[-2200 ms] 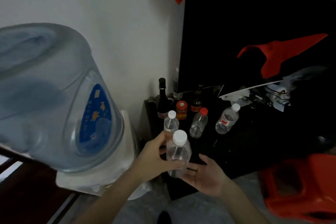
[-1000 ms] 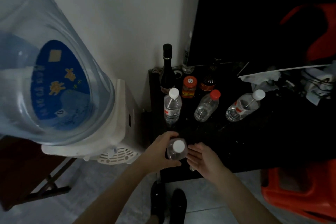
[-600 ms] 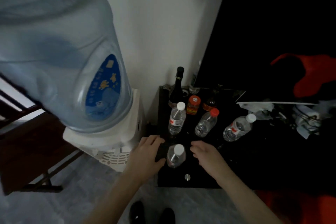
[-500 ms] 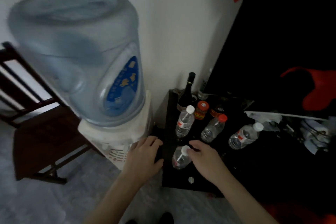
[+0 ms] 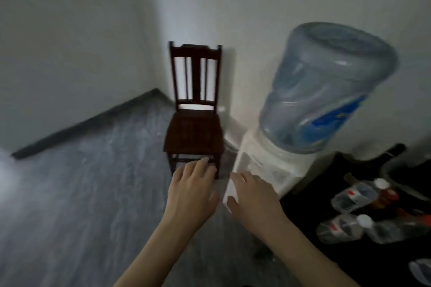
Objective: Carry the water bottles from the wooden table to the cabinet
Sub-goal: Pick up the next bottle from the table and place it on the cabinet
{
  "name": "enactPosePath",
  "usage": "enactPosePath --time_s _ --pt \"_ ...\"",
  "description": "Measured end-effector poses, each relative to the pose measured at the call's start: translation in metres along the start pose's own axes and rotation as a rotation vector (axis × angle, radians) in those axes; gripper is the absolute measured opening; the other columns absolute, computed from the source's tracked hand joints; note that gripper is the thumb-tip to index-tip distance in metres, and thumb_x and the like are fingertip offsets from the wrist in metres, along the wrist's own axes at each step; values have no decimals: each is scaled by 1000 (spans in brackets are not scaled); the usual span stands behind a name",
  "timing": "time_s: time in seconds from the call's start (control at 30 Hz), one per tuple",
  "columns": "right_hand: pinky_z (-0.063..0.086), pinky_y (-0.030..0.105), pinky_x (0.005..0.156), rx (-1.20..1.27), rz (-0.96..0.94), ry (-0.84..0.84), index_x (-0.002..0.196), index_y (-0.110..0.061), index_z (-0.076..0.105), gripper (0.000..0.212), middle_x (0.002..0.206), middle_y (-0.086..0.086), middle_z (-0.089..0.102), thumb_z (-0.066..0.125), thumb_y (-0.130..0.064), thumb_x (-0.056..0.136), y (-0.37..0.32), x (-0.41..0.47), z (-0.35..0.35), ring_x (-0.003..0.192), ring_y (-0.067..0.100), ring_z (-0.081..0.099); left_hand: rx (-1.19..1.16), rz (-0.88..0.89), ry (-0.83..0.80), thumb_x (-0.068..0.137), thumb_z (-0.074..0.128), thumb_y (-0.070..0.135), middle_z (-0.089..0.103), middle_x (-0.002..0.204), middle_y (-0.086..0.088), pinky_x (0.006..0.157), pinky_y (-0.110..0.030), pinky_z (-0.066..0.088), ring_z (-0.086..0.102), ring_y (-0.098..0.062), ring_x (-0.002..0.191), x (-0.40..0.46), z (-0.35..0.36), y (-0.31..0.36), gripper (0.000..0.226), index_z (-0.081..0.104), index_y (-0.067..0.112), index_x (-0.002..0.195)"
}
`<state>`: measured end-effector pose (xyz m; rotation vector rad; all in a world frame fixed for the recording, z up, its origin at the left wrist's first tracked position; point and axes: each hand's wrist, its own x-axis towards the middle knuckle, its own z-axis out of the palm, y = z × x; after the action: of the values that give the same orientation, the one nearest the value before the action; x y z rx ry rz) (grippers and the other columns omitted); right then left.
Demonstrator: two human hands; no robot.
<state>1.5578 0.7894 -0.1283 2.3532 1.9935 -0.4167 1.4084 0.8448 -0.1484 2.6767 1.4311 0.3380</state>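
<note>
Facing the wooden chair [image 5: 194,123] with both hands, left [image 5: 192,196] and right [image 5: 253,202], empty and fingers spread; several water bottles [image 5: 354,198] already rest on the black cabinet surface [image 5: 303,228].

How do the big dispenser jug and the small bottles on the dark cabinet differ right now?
The dispenser jug is blue-tinted and far larger; the small bottles are clear. The jug sits upended on the white dispenser; the bottles stand on the cabinet. Its label is blue; theirs are red. Both are see-through plastic.

Dim room, heavy motion blur, wide-angle edge distortion.
</note>
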Motion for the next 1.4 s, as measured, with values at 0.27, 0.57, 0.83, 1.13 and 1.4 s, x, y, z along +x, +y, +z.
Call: enactPosePath --time_s 0.27,0.57,0.83,1.13,1.4 --pt "30 42 113 -111 -421 -101 152 -22 26 60 162 7 19 46 -42 99 -225 -7 41 144 27 31 85 -527 3 70 79 39 64 131 -5 98 -47 51 64 -29 117 -172 -59 -157 49 68 22 115" --pt "19 44 120 -193 -921 -111 157 -23 14 73 166 9 8 48 -43 96 -430 -46 79 151 26 13 124 -1114 146 90 60 45 30 164 -2 122 -48 21 31 -27 149 -338 -103 -257 54 48 27 140" --pt "17 49 120 -218 -1281 -127 157 -23 13 78 166 8 9 50 -45 92 -582 -63 111 152 28 11 169 -1500 133 91 59 51 13 169 -5 123 -54 10 15 -30 155 -439 -131 -331 73 34 26 154" --pt "13 52 122 -259 -1469 -203 157 -25 11 78 166 7 2 48 -47 92 -731 -25 134 152 30 5 94 -1814 49 96 44 62 -4 170 -1 125 -52 -2 -3 -25 157 -481 -160 -434 76 18 29 159" --pt "13 51 122 -251 -1459 -240 157 -23 12 75 166 9 -1 45 -46 94 -817 20 144 153 29 3 85 -1914 48 96 41 64 0 170 -1 125 -50 2 0 -24 157 -499 -179 -517 74 23 28 158"
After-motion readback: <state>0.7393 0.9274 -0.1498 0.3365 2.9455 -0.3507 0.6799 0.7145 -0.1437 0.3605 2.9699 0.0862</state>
